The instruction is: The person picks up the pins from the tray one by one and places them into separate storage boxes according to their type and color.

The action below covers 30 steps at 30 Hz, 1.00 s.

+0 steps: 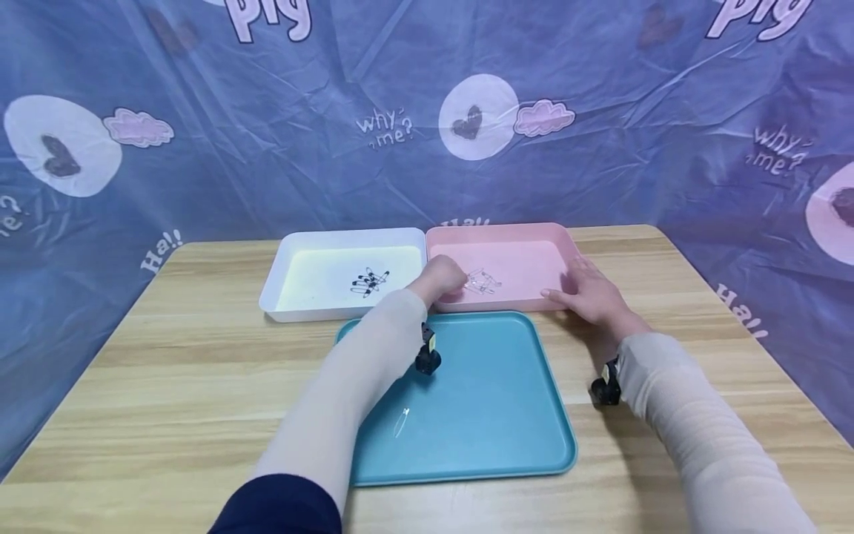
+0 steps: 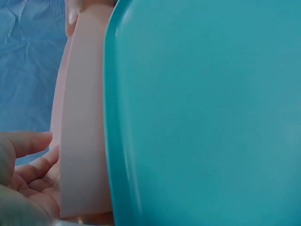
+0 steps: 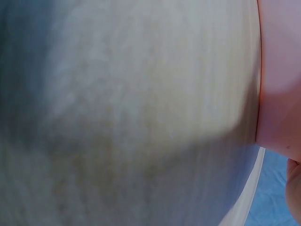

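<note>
My left hand point(image 1: 442, 276) reaches over the front left of the pink tray point(image 1: 514, 252). Its thumb and fingers point(image 2: 40, 167) stand apart in the left wrist view, with nothing visible between them. Beside its fingertips several pale safety pins point(image 1: 482, 282) lie in a small heap. At the pink tray's front right corner my right hand point(image 1: 590, 293) holds the rim, thumb at the front and fingers along the right side. Several black safety pins point(image 1: 369, 282) lie in the white tray point(image 1: 313, 304). One pale safety pin point(image 1: 401, 423) lies on the teal tray point(image 1: 480, 400).
The white and pink trays stand side by side at the back of the wooden table point(image 1: 167, 386). In front of them lies the shallow teal tray, partly covered by my left forearm. A blue printed curtain point(image 1: 373, 170) hangs behind the table.
</note>
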Available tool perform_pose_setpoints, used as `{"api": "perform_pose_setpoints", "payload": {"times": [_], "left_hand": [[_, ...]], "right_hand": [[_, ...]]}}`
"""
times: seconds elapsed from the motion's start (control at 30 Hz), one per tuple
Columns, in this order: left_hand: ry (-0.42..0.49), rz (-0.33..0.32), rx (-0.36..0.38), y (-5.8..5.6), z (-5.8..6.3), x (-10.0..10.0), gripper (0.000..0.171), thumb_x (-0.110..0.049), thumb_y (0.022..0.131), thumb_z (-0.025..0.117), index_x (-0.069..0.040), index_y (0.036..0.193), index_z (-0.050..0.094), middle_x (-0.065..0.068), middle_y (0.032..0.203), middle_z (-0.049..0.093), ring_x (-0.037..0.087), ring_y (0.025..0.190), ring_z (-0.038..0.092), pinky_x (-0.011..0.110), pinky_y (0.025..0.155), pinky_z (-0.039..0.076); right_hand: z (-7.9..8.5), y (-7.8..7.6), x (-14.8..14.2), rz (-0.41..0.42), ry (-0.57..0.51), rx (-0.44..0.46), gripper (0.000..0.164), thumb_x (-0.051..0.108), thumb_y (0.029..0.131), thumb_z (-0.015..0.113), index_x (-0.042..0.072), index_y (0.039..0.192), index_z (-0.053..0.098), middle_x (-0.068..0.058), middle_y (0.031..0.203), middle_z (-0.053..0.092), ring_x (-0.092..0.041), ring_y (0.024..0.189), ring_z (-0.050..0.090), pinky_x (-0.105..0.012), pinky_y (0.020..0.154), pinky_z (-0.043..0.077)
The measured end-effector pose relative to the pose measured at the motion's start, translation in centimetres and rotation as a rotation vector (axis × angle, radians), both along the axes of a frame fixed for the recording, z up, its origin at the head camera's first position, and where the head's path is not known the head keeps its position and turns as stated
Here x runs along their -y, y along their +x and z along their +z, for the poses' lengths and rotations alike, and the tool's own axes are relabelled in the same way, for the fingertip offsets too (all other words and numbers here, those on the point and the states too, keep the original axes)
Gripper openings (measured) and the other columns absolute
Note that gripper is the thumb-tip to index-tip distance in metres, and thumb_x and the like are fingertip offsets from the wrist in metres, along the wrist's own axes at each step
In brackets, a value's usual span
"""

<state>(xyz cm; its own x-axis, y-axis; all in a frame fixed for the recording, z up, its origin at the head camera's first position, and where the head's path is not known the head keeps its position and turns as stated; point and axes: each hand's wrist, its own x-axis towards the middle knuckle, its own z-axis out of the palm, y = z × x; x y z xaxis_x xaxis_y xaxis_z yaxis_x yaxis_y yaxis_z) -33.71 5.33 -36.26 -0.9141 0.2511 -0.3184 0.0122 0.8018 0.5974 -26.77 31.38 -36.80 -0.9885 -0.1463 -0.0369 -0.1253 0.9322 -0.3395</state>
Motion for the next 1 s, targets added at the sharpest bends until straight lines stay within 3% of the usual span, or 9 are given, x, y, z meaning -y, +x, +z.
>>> {"api": "perform_pose_setpoints", "payload": {"times": [0.03, 0.13, 0.27, 0.37, 0.53, 0.73, 1.0], "left_hand": [[0.042, 0.024, 0.044, 1.2, 1.3, 0.4, 0.017, -0.017, 0.084, 0.054, -0.003, 0.086, 0.064, 0.007, 0.081, 0.061, 0.015, 0.068, 0.057, 0.025, 0.062, 0.047], [0.170, 0.081, 0.103, 3.0, 3.0, 1.3, 0.018, -0.013, 0.084, 0.054, -0.002, 0.094, 0.063, 0.007, 0.088, 0.061, 0.016, 0.073, 0.059, 0.025, 0.063, 0.048], [0.260, 0.104, 0.112, 3.8, 3.6, 2.3, 0.015, -0.012, 0.084, 0.054, -0.002, 0.089, 0.063, 0.005, 0.085, 0.059, 0.016, 0.073, 0.057, 0.026, 0.066, 0.048], [0.288, 0.098, 0.121, 4.3, 3.9, 3.0, 0.011, -0.009, 0.082, 0.056, -0.001, 0.076, 0.061, 0.006, 0.078, 0.057, 0.015, 0.065, 0.051, 0.028, 0.067, 0.047], [0.299, 0.055, 0.143, 5.5, 4.6, 4.1, 0.016, -0.008, 0.080, 0.056, -0.003, 0.065, 0.054, 0.005, 0.078, 0.056, 0.016, 0.066, 0.049, 0.033, 0.074, 0.046], [0.265, -0.020, 0.114, 7.0, 4.9, 5.8, 0.012, -0.015, 0.083, 0.056, -0.007, 0.088, 0.063, 0.002, 0.087, 0.060, 0.014, 0.082, 0.055, 0.029, 0.075, 0.046], [0.370, -0.157, 0.173, 8.2, 4.6, 8.6, 0.023, -0.015, 0.083, 0.058, 0.000, 0.100, 0.060, 0.007, 0.088, 0.060, 0.015, 0.083, 0.057, 0.026, 0.078, 0.045]], "right_hand": [[0.0, 0.0, 0.1, 0.000, -0.001, 0.002, 0.096, 0.061, 0.078, 0.042, -0.009, 0.134, 0.008, -0.026, 0.139, 0.004, -0.038, 0.127, 0.002, -0.048, 0.101, 0.004], [0.0, -0.2, 0.2, -0.007, -0.016, -0.003, 0.095, 0.060, 0.078, 0.043, -0.007, 0.135, 0.007, -0.025, 0.139, 0.003, -0.038, 0.127, 0.002, -0.049, 0.101, 0.005], [0.2, -0.2, 0.5, -0.007, -0.031, -0.011, 0.093, 0.059, 0.079, 0.043, -0.007, 0.135, 0.007, -0.026, 0.139, 0.003, -0.038, 0.127, 0.002, -0.050, 0.100, 0.005], [0.3, -0.1, 0.7, -0.002, -0.026, -0.007, 0.094, 0.059, 0.079, 0.043, -0.008, 0.134, 0.008, -0.027, 0.139, 0.004, -0.038, 0.127, 0.002, -0.049, 0.100, 0.005], [0.0, 0.0, 0.6, -0.002, -0.027, -0.007, 0.095, 0.060, 0.078, 0.043, -0.007, 0.135, 0.008, -0.025, 0.139, 0.003, -0.038, 0.127, 0.002, -0.048, 0.101, 0.005], [-0.1, 0.2, 0.3, -0.003, -0.016, -0.008, 0.095, 0.061, 0.078, 0.043, -0.008, 0.134, 0.009, -0.025, 0.139, 0.004, -0.038, 0.127, 0.002, -0.048, 0.101, 0.005], [0.0, 0.5, 0.2, 0.001, 0.000, 0.007, 0.095, 0.060, 0.079, 0.042, -0.011, 0.133, 0.008, -0.029, 0.137, 0.004, -0.038, 0.126, 0.001, -0.048, 0.101, 0.004]]}}
